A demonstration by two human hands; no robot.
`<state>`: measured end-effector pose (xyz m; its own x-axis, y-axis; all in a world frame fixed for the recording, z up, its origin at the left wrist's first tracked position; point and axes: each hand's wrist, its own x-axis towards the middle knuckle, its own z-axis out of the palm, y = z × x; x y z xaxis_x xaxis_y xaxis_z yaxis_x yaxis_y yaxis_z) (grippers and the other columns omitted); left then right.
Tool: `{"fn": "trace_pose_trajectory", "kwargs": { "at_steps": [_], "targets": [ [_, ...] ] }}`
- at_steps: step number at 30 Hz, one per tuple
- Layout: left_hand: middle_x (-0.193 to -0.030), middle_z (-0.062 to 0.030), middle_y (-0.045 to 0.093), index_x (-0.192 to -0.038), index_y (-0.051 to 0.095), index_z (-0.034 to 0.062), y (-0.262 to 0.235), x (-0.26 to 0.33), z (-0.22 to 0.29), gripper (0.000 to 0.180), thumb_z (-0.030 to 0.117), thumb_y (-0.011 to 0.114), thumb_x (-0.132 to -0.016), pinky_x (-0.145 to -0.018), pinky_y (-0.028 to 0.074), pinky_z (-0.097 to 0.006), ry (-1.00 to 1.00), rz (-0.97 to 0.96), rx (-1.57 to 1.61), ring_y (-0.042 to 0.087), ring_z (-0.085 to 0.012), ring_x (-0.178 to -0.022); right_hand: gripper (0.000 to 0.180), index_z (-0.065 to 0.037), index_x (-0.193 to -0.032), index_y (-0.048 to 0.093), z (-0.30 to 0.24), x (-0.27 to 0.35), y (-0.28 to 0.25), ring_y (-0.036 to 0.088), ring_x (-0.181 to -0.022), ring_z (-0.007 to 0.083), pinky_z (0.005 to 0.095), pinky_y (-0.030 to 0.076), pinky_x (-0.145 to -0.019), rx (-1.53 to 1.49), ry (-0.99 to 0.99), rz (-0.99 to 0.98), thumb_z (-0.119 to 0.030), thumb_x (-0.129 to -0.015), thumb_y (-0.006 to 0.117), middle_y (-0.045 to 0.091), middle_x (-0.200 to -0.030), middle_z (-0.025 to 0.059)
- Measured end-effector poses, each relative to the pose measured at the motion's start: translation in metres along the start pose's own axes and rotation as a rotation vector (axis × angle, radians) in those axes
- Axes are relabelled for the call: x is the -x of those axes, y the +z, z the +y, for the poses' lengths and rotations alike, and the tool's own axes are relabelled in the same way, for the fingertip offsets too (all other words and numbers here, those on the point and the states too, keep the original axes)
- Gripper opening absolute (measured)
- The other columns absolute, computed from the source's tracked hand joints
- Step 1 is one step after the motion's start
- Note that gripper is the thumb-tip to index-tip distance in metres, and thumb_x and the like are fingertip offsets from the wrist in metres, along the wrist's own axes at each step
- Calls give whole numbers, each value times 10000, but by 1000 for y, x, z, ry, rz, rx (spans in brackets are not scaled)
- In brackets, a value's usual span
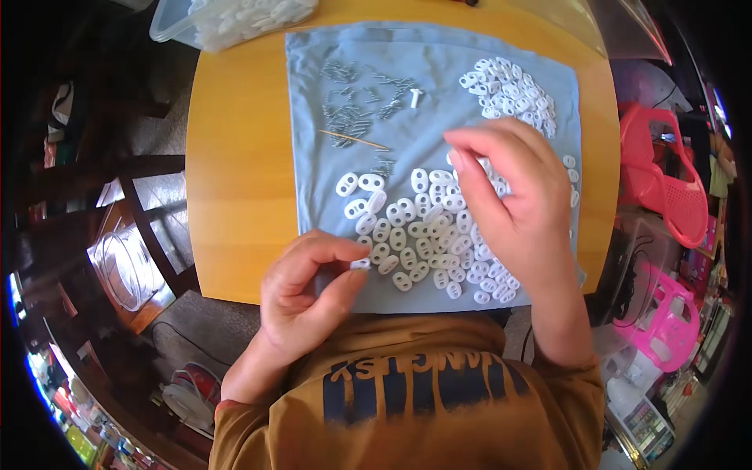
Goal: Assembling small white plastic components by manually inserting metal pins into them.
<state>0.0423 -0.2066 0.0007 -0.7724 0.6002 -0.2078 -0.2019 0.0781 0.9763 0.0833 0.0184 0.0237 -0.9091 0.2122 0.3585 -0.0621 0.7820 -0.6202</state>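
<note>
My left hand (313, 286) is near the table's front edge, thumb and forefinger closed on a small white plastic piece (360, 264). My right hand (513, 184) hovers over the right part of a spread of white oval two-hole plastic pieces (423, 247). Its thumb and forefinger are slightly apart, and I see nothing held between them; the other fingers are hidden behind the hand. Small metal springs (350, 121) lie scattered at the back left of a blue-grey cloth (439, 59). Across some of them rests a thin wooden stick (354, 140).
A heap of similar white pieces (509, 90) lies at the cloth's back right. One white T-shaped part (416, 98) is by the springs. On the wooden table (239, 172), a clear tub (176, 23) with bagged white parts stands at the back left. Red and pink plastic chairs (662, 172) are at right.
</note>
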Motion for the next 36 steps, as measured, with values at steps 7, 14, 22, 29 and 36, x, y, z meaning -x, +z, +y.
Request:
{"fn": "trace_pose_trajectory", "kwargs": {
  "at_steps": [7, 14, 22, 29, 36],
  "targets": [
    [-747, -86, 601, -906, 618, 19, 0, -12, -11, 201, -64, 608, -724, -562, 445, -276, 355, -102, -278, 563, -190, -630, 169, -22, -880, 616, -3, -16, 33, 556, -781, 270, 347, 457, -657, 138, -174, -189, -13, -715, 649, 565, -849, 88],
    [-741, -96, 594, -918, 611, 28, -1, -13, -11, 223, -68, 606, -717, -570, 453, -298, 361, -133, -284, 572, -227, -639, 120, -35, -719, 545, -2, -17, 40, 527, -716, 264, 361, 444, -623, 182, -214, -160, 16, -653, 632, 522, -747, 78],
    [-744, -67, 590, -900, 614, 10, 0, -14, -14, 218, -87, 598, -706, -554, 413, -249, 399, -121, -269, 534, -156, -611, 101, -32, -706, 551, -8, -19, 40, 528, -705, 266, 359, 440, -613, 155, -161, -211, 7, -664, 634, 520, -722, 74],
    [-729, -104, 583, -921, 599, 16, -1, -14, -13, 235, -81, 598, -708, -568, 456, -314, 399, -142, -277, 576, -242, -644, 84, -34, -707, 565, -5, -17, 44, 534, -689, 264, 360, 444, -612, 221, -162, -217, -2, -668, 633, 524, -707, 74],
    [-720, -103, 581, -925, 599, 16, -1, -14, -13, 242, -83, 598, -704, -568, 455, -314, 394, -146, -280, 575, -242, -641, 121, -42, -795, 599, -5, -19, 39, 553, -708, 252, 336, 448, -622, 211, -122, -224, 8, -692, 638, 565, -764, 73]
  ]
}}
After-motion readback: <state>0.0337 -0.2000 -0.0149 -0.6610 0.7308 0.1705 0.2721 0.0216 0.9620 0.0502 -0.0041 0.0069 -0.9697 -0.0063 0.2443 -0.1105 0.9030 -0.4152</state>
